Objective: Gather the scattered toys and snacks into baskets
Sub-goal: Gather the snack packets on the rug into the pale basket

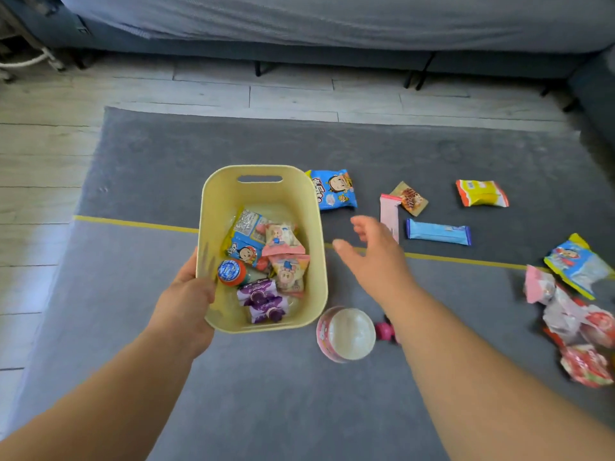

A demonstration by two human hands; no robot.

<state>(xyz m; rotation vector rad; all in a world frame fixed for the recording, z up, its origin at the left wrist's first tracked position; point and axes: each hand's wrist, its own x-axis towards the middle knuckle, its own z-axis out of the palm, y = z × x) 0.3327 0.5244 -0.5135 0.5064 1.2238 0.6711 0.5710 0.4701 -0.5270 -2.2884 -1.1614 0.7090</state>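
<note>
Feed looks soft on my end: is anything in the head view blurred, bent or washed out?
Head view: the right hand is motion-blurred; the yellow basket reads sharp; the wide lens bows the sofa edge; daylight brightens the floor at left.

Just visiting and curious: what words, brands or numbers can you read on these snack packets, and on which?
None can be read for certain.
Purple packets in the yellow basket: white lettering, upside down, too blurred.
Blue cartoon packet beside the basket: large white characters, too blurred.
Blue bar: print too small.
Round orange tub in the basket: lid print too small.
</note>
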